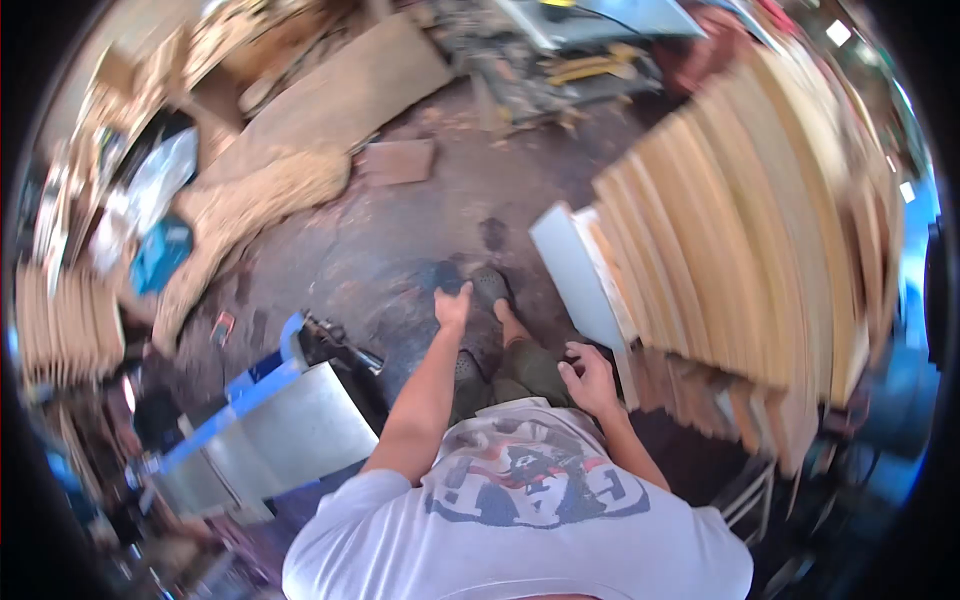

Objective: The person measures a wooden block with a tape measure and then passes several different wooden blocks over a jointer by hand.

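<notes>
My left hand (453, 304) reaches forward over the dark floor (400, 225), near my feet, with thumb and fingers apart and nothing in it. Close to my right side, my right hand (589, 377) is raised with its fingers loosely bent and apart, and it holds nothing. Just beyond the right hand stands a large stack of curved wooden boards (715, 210), with a pale flat panel (577, 275) at its near left edge. The hand does not touch the stack.
On the left is a machine with a metal top (295, 430) and blue edge. Rough wood slabs (330, 100), a blue bag (161, 254) and a plastic bag (165, 175) lie farther left. A brown board piece (398, 161) lies on the floor ahead.
</notes>
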The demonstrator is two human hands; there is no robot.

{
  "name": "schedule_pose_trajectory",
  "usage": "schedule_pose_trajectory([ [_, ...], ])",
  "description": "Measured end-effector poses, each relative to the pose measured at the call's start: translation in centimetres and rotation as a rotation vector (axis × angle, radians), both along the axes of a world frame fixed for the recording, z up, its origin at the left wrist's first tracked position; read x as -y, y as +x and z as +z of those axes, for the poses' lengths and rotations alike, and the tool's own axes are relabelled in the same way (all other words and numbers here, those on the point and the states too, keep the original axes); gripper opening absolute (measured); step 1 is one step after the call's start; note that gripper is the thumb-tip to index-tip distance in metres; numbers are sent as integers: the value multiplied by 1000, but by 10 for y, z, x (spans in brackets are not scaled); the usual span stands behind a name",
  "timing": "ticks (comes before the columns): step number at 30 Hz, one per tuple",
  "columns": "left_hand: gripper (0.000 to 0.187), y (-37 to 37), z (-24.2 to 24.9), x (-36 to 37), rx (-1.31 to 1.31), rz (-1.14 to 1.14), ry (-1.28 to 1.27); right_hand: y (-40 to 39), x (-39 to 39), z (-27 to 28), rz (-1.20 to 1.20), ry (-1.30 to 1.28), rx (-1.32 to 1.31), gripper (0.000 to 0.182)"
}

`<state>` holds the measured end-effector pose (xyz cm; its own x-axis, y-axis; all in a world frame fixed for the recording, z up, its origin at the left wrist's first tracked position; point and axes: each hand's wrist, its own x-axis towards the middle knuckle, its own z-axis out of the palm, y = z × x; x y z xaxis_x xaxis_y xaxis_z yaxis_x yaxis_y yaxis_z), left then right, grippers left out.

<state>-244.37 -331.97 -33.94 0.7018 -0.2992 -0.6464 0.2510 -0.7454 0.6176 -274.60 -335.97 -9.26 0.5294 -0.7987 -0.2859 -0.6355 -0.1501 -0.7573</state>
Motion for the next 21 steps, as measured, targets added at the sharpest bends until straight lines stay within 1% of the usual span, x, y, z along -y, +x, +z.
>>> schedule_pose_trajectory([
  [2,108,-40,16,-26,-98,-243,2,-21,-36,33,-73,-51,58,39],
  [3,100,-60,25,-24,44,-416,31,-29,-43,54,-102,-107,95,37],
  [4,90,-84,82,-24,-65,-476,-74,-40,-55,76,-140,-160,116,35],
  [5,83,-104,88,-28,-348,-307,-199,-49,-65,95,-233,-197,145,32],
  [6,85,-119,62,-34,-344,-361,-294,-68,-73,117,-294,-234,184,28],
  [7,83,-133,83,-31,-257,-548,-243,-94,-84,143,-428,-336,192,24],
  [9,81,-168,102,-17,-94,-842,-354,-125,-88,186,-589,-518,273,17],
  [10,79,-183,111,-15,5,-954,-398,-155,-84,203,-652,-785,221,7],
  [11,75,-209,186,-10,-19,-983,-388,-191,-84,211,-784,-948,121,6],
  [12,74,-230,218,-4,-101,-990,-441,-230,-84,222,-968,-987,55,8],
  [13,73,-252,243,4,-159,-1023,-494,-286,-79,212,-1098,-1035,-13,12],
  [14,73,-275,266,10,-219,-1048,-545,-343,-69,203,-1295,-1045,7,17],
  [15,73,-302,289,14,-271,-1064,-570,-404,-56,195,-1438,-1042,40,25],
  [16,72,-333,306,22,-323,-1075,-604,-469,-42,181,-1622,-964,54,38],
  [17,74,-364,319,32,-234,-1148,-673,-528,-28,168,-1809,-882,-74,51],
  [18,76,-396,328,43,-144,-1219,-735,-591,-14,145,-1882,-829,-88,66],
  [20,83,-464,338,71,19,-1225,-947,-672,6,132,-1845,-429,-178,68],
  [21,83,-498,338,84,58,-1209,-944,-694,8,123,-1746,-373,-157,68],
])
